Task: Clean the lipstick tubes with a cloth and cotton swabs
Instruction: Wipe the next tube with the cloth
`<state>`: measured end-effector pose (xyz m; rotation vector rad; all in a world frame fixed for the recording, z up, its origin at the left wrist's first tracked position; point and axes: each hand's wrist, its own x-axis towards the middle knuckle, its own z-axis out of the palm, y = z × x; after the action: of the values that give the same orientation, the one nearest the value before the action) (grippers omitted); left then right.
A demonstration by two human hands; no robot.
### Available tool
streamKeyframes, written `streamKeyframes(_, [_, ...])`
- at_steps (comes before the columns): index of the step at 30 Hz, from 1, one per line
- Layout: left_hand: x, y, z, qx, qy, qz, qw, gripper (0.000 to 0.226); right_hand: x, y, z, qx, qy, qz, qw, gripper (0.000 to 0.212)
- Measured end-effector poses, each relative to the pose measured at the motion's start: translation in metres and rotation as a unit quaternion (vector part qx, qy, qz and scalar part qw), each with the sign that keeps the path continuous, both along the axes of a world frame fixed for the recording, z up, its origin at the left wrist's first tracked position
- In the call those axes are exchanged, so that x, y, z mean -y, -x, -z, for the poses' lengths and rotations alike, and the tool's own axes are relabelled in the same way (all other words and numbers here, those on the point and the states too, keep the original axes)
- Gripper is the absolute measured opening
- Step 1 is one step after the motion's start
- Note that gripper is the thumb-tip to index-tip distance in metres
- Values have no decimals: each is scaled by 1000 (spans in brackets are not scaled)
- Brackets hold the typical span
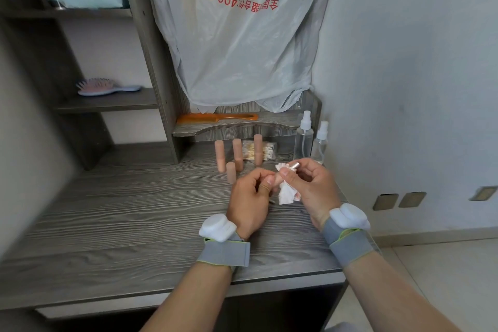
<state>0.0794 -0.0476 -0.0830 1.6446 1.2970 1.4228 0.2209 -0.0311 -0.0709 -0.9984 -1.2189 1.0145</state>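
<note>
While both forearms come in from the lower edge, the hands meet above the right half of the counter (134, 210), toward its far side.

Left hand (249, 197): back of hand up, fingers curled, thumb and forefinger pinching the pink lower end of one lipstick tube (293, 166).

Right hand (312, 186): palm turned inward, fingers curled over the tube from the far side, thumb pressing a white cloth (287, 194) against its middle.

Cloth: crumpled, faint pink mark near its lower edge, loose end hanging below the hands. Cannot tell whether it touches the counter.

Held tube: silver metal sleeve bare at the upper end, pink body mostly hidden by thumb and cloth. Long axis tilted, running lower left to upper right. Silver end points up, right and away from the person. Tube is off the counter, between the two hands.

Behind the hands four pink tubes (237, 153) stand upright, close together, three tall and one shorter in front. Bag of cotton swabs (269, 149) lies behind them. Two clear spray bottles (303, 137) stand at the right, by the wall.
</note>
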Motion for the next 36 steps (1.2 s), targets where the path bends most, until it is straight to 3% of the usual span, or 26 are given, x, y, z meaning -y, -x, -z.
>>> streamKeyframes(2, [1, 0, -1, -5, 3, 0, 1000, 18, 0, 0, 0, 0, -1, 1, 1000, 10])
streamKeyframes(4, [1, -1, -2, 12, 1, 9, 1000, 4, -1, -1, 1, 0, 0, 0, 1000, 10])
streamKeyframes(7, [1, 0, -2, 0, -8, 2, 1000, 14, -2, -1, 2, 0, 1, -2, 1000, 12])
streamKeyframes(9, [2, 0, -2, -12, -7, 5, 1000, 4, -2, 0, 2, 0, 1, 0, 1000, 11])
streamKeyframes(13, [2, 0, -3, -29, 8, 0, 1000, 24, -1, 0, 2, -4, 2, 0, 1000, 10])
streamKeyframes(16, [3, -1, -5, 5, 4, 11, 1000, 3, -1, -1, 2, -2, 2, 2, 1000, 9])
streamKeyframes(19, [2, -1, -3, 2, -7, -4, 1000, 13, -2, -1, 2, 0, 0, 5, 1000, 11])
streamKeyframes(21, [4, -1, -4, -6, -3, -2, 1000, 3, -2, 0, 3, -1, 1, 6, 1000, 11])
streamKeyframes(24, [3, -1, -3, -13, 4, -8, 1000, 20, -3, 0, 3, -5, 5, 7, 1000, 10])
streamKeyframes(27, [4, -1, -5, 15, 8, 6, 1000, 7, -3, -1, 3, -4, 2, 9, 1000, 10])
streamKeyframes(30, [2, -1, -4, 16, 5, -8, 1000, 20, -3, -1, 4, -1, 2, 11, 1000, 10])
streamKeyframes(33, [4, -1, -5, -1, -3, -7, 1000, 3, -3, -1, 3, -3, 3, 12, 1000, 10])
streamKeyframes(36, [3, -1, -4, -3, 7, -16, 1000, 22, -3, 0, 3, -11, 4, 13, 1000, 11])
